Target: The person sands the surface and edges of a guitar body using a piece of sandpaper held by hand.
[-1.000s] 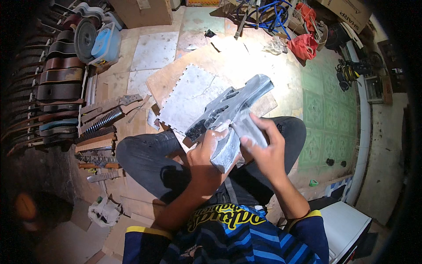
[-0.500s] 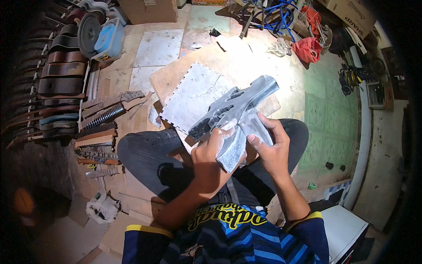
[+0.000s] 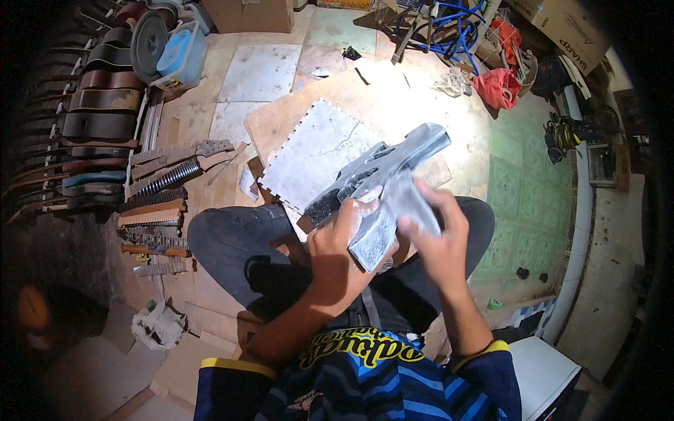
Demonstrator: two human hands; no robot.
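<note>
Grey carved piece [image 3: 400, 165], frame centre, in left hand [image 3: 337, 242]; right hand [image 3: 444, 235] has grey block [image 3: 414, 205].
Left hand mostly closed around piece's lower end, thumb on top; right hand half open, block pinched between thumb and fingers, blurred, contact with piece unclear. Counts, big to small: one tan board [image 3: 281, 116], upper centre; one white mat [image 3: 316, 147] on it, left of centre; one carved piece; two hands; one block.

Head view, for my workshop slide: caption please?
A left hand grips a dusty grey shaped piece while the right hand holds a blurred grey block.
</note>
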